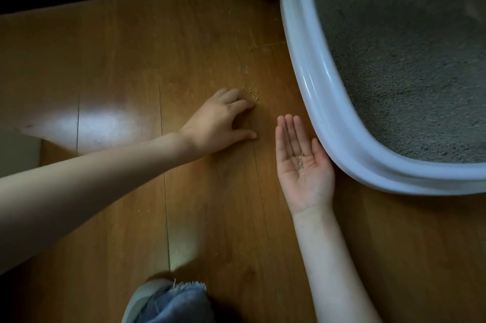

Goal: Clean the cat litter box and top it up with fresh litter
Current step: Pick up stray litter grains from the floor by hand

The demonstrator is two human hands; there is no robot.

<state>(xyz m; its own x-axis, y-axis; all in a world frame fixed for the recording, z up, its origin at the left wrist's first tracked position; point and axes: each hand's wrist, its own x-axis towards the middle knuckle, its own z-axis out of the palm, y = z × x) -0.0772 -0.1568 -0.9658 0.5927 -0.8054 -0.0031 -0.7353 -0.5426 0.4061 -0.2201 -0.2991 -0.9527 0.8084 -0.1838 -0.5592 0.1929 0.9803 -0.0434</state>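
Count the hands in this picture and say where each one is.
2. The left hand rests on the wooden floor beside spilled litter grains; the right hand lies palm up beside the litter box.

left hand at spilled litter | right hand palm-up beside litter box
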